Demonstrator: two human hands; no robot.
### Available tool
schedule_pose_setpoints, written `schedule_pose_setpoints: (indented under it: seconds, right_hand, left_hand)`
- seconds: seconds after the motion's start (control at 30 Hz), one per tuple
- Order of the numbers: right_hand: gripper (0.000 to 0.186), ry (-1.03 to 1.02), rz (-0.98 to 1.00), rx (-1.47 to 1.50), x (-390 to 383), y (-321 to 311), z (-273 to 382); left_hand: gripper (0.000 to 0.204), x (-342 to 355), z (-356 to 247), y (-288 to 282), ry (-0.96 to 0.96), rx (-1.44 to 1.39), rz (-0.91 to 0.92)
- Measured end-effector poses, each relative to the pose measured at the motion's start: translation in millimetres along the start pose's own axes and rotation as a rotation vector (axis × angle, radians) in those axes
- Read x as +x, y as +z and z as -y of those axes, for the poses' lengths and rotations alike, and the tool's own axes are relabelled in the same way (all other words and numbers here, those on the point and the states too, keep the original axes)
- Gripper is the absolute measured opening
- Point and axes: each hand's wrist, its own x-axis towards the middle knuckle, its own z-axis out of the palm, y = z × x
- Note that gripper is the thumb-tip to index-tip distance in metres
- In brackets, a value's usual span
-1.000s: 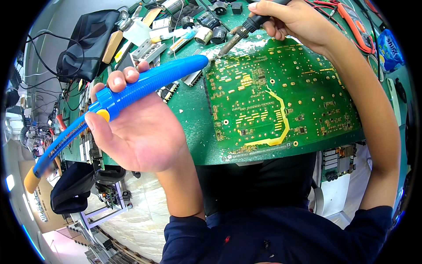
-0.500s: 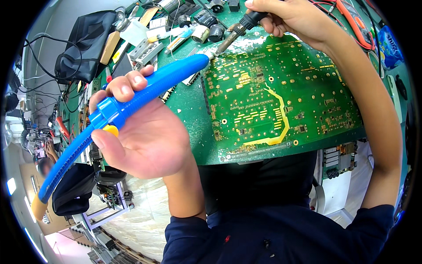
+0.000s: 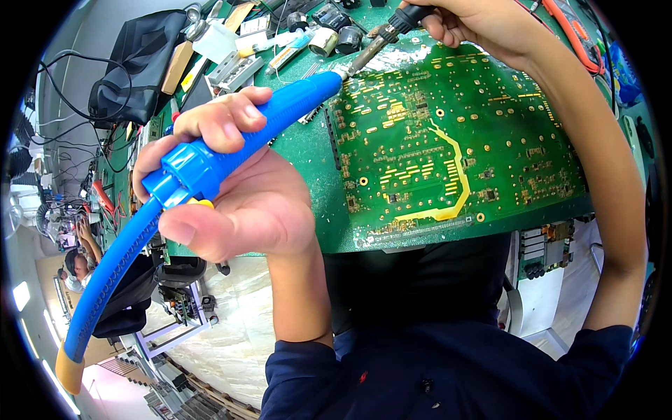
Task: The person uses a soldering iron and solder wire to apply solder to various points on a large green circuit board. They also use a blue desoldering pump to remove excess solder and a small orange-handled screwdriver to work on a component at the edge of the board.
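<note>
My left hand point(image 3: 245, 203) grips a blue desoldering pump point(image 3: 290, 101) with a long curved blue plunger tube and a yellow end; the thumb is by its yellow button. My right hand point(image 3: 483, 38) holds a black-handled soldering iron point(image 3: 409, 19), its metal end meeting the pump's pale nozzle over the upper left edge of a large green circuit board point(image 3: 490, 154). The board has gold pads, small parts and a broad yellow trace, and lies flat on the green bench point(image 3: 322, 224). The exact point of contact at the board is too small to make out.
Cylindrical components point(image 3: 323, 40), tubes and metal pieces crowd the back; a black bag point(image 3: 122, 73) and cables lie left. A red-orange multimeter point(image 3: 570, 35) sits back right. Another person point(image 3: 78, 269) works at far left. A second circuit assembly point(image 3: 542, 248) is below the bench's right edge.
My left hand and the pump have moved up and to the right, with the thumb lower on the button. My right hand and iron have shifted slightly up and right. The board appears slightly higher in view.
</note>
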Motion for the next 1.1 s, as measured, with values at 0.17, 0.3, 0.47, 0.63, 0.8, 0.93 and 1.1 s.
schedule_pose_setpoints:
  seconds: [0.17,0.3,0.47,0.63,0.8,0.93,1.1]
  right_hand:
    - [0.027,0.020,0.014,0.029,4,0,-2]
    - [0.026,0.052,-0.002,0.049,4,0,-2]
    - [0.026,0.043,0.017,0.055,3,-1,-1]
    - [0.027,0.035,0.040,0.054,4,0,-4]
    - [0.026,-0.004,0.070,0.053,2,-5,-5]
    - [0.028,-0.154,-0.012,-0.104,-6,4,-6]
    - [0.028,-0.154,-0.010,-0.113,-3,3,-8]
  left_hand:
    - [0.051,0,1,1,0.019,0.029,-0.014]
    - [0.051,-1,4,0,0.024,0.057,-0.034]
    - [0.051,-3,3,-1,0.022,0.061,-0.033]
    - [0.052,-7,4,-3,0.052,0.051,-0.055]
    - [0.054,-16,-7,0,-0.010,0.328,-0.060]
    - [0.063,-30,-36,-2,-0.289,0.440,-0.188]
    - [0.072,-46,-64,-26,-0.165,0.296,-0.546]
